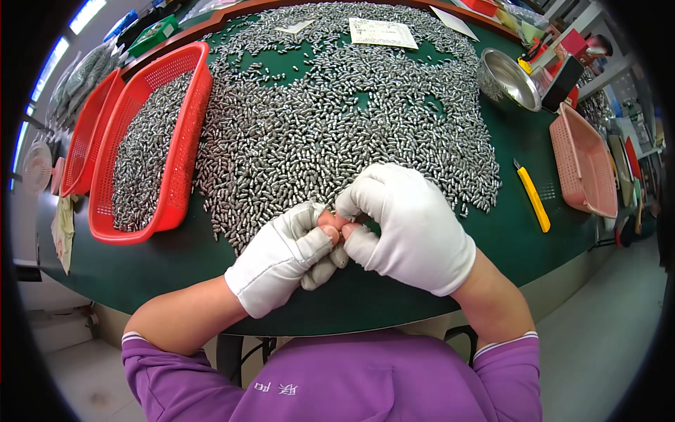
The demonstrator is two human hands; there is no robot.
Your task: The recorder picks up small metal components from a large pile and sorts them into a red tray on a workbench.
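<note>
My left hand (285, 253) and my right hand (408, 225) meet at the near edge of a wide spread of small silvery metal parts (337, 126). Both wear white gloves with the thumb and a fingertip bare. The bare tips are pinched together, touching across the two hands. Whatever is between them, if anything, is hidden by the fingers. The other fingers of each hand are curled in. The metal parts are short, ridged and bullet-shaped, lying loose on the dark green table (281, 302).
A red plastic basket (200, 105) full of the same parts stands left, another red basket (88, 155) beyond it. On the right are a steel bowl (517, 81), a yellow utility knife (534, 200) and a pink basket (583, 169). A paper slip (383, 33) lies on the far parts.
</note>
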